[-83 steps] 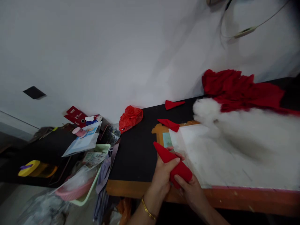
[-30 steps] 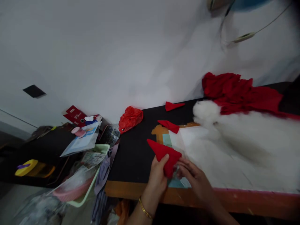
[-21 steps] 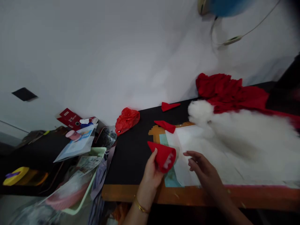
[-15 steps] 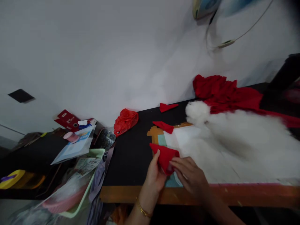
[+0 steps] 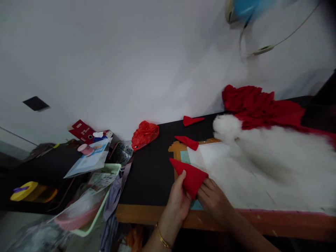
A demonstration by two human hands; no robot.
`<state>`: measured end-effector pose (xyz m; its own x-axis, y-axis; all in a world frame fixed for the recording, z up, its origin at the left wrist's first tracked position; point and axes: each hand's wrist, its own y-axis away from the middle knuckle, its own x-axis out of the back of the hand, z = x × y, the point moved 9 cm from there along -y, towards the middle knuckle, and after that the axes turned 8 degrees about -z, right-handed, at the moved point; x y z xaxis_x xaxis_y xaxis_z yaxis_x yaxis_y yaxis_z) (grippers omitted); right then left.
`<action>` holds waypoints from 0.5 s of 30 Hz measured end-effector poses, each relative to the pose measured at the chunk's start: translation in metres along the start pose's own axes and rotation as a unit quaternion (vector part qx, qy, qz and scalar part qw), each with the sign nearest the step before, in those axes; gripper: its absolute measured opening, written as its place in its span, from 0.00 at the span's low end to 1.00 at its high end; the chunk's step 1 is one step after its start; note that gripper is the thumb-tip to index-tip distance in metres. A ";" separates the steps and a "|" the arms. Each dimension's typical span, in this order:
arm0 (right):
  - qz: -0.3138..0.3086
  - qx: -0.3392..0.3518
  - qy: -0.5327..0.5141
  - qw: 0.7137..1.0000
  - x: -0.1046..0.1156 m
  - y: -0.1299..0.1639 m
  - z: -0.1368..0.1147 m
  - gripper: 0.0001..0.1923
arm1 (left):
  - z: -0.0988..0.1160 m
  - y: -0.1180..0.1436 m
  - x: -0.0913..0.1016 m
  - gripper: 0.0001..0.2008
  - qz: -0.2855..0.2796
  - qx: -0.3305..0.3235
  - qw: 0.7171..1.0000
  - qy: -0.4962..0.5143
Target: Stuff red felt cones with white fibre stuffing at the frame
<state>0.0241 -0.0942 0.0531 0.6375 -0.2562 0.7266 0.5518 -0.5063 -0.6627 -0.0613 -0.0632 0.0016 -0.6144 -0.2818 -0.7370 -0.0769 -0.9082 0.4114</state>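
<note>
A red felt cone (image 5: 193, 177) is in my left hand (image 5: 180, 197), its thumb pressed on the near side and its point aimed up and left. My right hand (image 5: 216, 201) is at the cone's wide open end, fingers together and their tips hidden inside; what they hold, if anything, I cannot make out. Two flatter red felt cones (image 5: 189, 142) lie beyond my hands on the black table. To the right spreads a big heap of fluffy white stuffing (image 5: 270, 164).
Gathered red fabric (image 5: 252, 105) lies behind the stuffing against the wall. A red plastic bag (image 5: 145, 134) sits at the table's back left corner. Left of the table stand a pale green basket (image 5: 90, 227) and a dark surface with a yellow-lidded container (image 5: 25, 191).
My right fingers have gone from the cone's rim into its opening, and the cone now looks wider. The whole view has shifted slightly, moving things rightward.
</note>
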 end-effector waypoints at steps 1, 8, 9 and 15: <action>-0.001 -0.004 0.005 1.000 -0.001 -0.002 0.001 0.13 | 0.001 0.000 0.000 0.16 -0.003 -0.002 1.000 0.005; 0.041 -0.017 -0.001 0.999 0.016 -0.002 0.000 0.09 | -0.005 -0.003 0.004 0.17 -0.013 0.076 0.996 0.053; 0.049 -0.018 0.000 0.999 0.019 -0.001 0.001 0.10 | -0.006 -0.004 0.005 0.17 -0.009 0.090 0.994 0.062; -0.022 0.024 0.024 0.999 0.008 -0.008 0.004 0.17 | -0.008 -0.007 0.001 0.18 -0.011 0.114 0.987 0.112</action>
<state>0.0270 -0.0883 0.0633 0.5856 -0.2748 0.7626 0.6047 -0.4784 -0.6367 -0.0546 -0.0597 -0.0064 -0.4238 -0.3477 -0.8363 -0.2778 -0.8289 0.4854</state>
